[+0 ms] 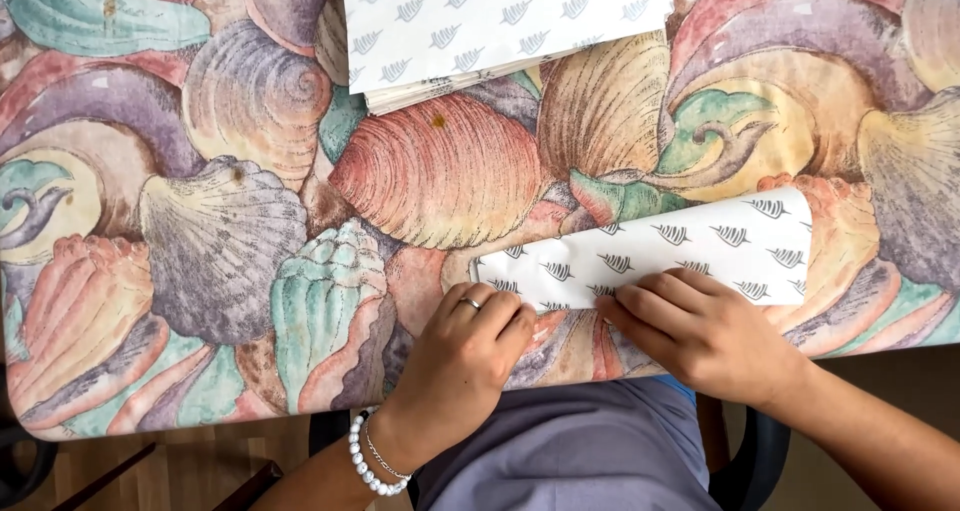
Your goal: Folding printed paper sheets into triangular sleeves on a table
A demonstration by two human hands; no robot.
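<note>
Pressing down on a folded sheet of patterned paper (690,246), both hands were seen at the near edge of the worktop (200,261). The sheet, white with rows of small grey leaf marks, lay flat on the worktop and slightly tilted, its right end higher than its left. The left hand (465,356) was placed at the sheet's lower left edge, its fingers (500,316) curled and held close together, their tips bearing on the paper's edge; nothing was gripped inside them. A ring was worn on one finger, and a white bead bracelet (365,466) with a thin chain was seen at the wrist. The right hand (705,331) was laid on the lower edge of the same sheet, its fingers (640,306) stretched out flat and together, pointing left toward the other hand; the paper was pinned beneath them rather than grasped. The two hands were set near each other without touching. A stack of like-patterned sheets (500,21) was seen at the far edge of the worktop, well apart from the hands. The worktop was covered by a cloth printed with large seashells in muted colours.
</note>
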